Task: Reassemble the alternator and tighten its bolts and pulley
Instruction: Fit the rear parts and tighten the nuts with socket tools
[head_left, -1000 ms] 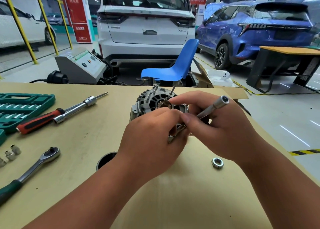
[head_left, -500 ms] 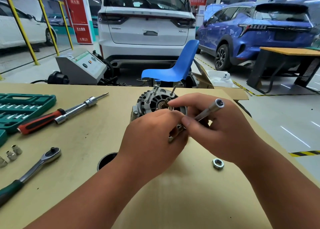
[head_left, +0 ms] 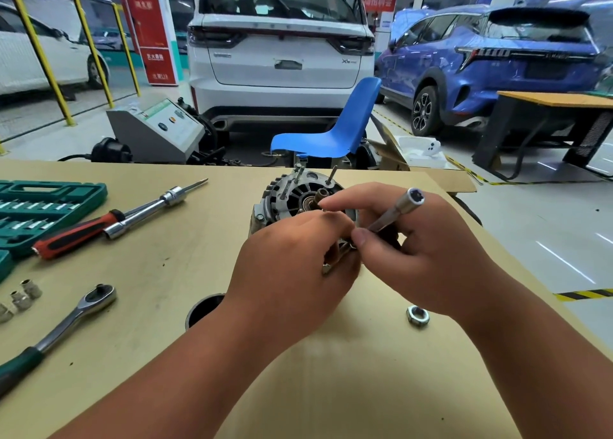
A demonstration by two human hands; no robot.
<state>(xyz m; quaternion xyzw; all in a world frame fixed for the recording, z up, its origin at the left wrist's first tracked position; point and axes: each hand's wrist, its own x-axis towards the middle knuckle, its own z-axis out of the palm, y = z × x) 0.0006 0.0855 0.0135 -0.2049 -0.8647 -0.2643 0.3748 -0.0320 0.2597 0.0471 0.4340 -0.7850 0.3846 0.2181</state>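
Left hand (head_left: 292, 269) curled at near side of alternator (head_left: 288, 199), hold unclear. Right hand (head_left: 428, 256) pinches socket driver (head_left: 398, 211), forefinger stretched to alternator hub. Alternator toward table's (head_left: 166, 272) 12 o'clock edge. Red sign (head_left: 149, 37) writing blurred.

My left hand (head_left: 288, 272) and right hand (head_left: 428, 259) are bare from fingertips to wrist. My left forearm (head_left: 185, 372) comes in from 7 o'clock and my right forearm (head_left: 537, 345) from 5 o'clock, both bare as far as the edge of view. My right thumbnail (head_left: 359, 238) is plain and cut short. The backs of my hands are smooth, the knuckles low ridges. The wide lens swells both forearms toward 6 o'clock.
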